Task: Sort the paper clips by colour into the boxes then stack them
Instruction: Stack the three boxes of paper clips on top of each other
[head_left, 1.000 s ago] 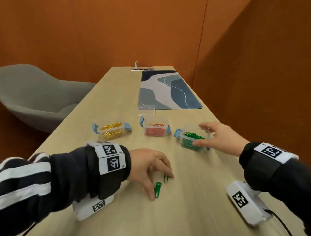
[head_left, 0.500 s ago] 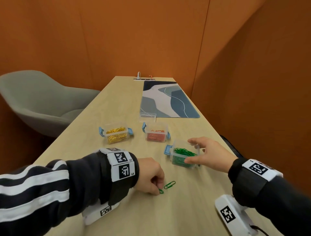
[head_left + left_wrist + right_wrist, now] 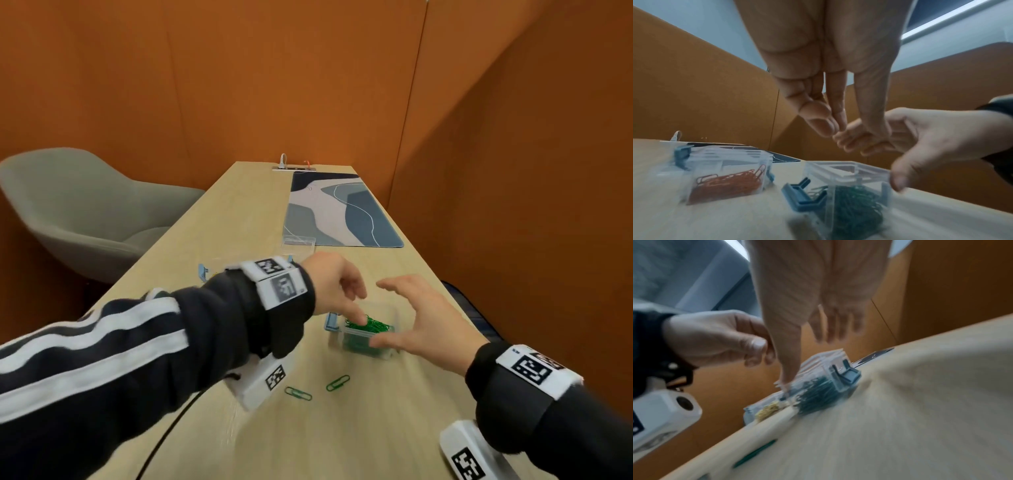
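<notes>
Hovering over the green-clip box (image 3: pixel 368 337), the left hand (image 3: pixel 334 286) has fingers bunched together; the right hand (image 3: pixel 419 320) cups it, fingers apart. Two green clips (image 3: pixel 298 393) lie on the bench (image 3: pixel 376 428).

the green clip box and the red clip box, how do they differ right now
The green clip box holds green paper clips; the red clip box holds red ones. The right hand touches the green clip box at its near rim and the left hand hangs over it; no hand touches the red clip box. In the left wrist view the green one stands nearer. Both are small clear plastic boxes with blue latches, lids off.
</notes>
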Demonstrator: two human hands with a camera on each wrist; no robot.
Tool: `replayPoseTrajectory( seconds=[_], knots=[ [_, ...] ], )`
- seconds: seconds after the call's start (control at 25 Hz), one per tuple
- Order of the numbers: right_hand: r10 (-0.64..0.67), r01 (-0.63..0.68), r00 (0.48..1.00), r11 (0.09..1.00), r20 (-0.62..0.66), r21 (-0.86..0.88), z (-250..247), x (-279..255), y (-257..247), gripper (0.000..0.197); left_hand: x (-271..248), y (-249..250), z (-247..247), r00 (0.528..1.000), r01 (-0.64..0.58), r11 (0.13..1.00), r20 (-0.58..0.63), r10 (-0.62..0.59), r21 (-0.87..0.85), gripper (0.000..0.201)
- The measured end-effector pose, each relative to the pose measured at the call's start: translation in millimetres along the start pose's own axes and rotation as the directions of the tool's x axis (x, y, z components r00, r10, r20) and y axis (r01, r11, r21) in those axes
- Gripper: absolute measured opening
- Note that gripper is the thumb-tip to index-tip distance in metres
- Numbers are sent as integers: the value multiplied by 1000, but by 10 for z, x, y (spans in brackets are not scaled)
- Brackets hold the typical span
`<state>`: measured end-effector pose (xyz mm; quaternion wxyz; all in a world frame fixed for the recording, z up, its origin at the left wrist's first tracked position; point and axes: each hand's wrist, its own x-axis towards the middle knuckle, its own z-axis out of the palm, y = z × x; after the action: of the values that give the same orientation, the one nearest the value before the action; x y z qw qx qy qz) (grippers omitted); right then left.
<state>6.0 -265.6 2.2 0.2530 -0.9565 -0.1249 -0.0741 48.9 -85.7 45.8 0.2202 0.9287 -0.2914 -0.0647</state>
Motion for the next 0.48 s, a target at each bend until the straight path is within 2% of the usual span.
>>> replayPoseTrajectory(
  seconds=[0.04,0.08,0.12,0.16,0.2,0.24,0.32,0.4,0.48],
  knots=[
    [-107,107,992,994,-67,-3,-29,-39,-74,49,-92,-78,10,999,9,1000,46,-10,16,28],
    [-192,191,981,981,-32,-19,-45,-72,-167,31,-197,-169,38,988,27,999,148,-34,45,24],
    [-267,271,960,961,81,-47,-20,-97,-271,19,-316,-252,81,959,55,995,273,-75,80,23],
    [-304,331,922,941,241,-77,53,-97,-357,17,-424,-329,128,919,88,990,373,-125,114,25],
    [-279,347,874,932,397,-109,159,-87,-417,19,-509,-388,166,889,125,983,424,-172,137,27],
    [-227,336,841,931,491,-144,253,-61,-460,21,-551,-432,199,882,148,979,430,-194,138,26],
    [-158,289,835,941,528,-174,392,24,-485,18,-576,-483,226,890,149,980,415,-190,128,23],
    [-93,225,846,955,525,-192,450,65,-477,14,-570,-494,257,880,139,981,436,-186,137,18],
    [-55,208,833,953,550,-219,458,55,-452,15,-544,-478,262,865,156,981,465,-192,115,10]
  ],
)
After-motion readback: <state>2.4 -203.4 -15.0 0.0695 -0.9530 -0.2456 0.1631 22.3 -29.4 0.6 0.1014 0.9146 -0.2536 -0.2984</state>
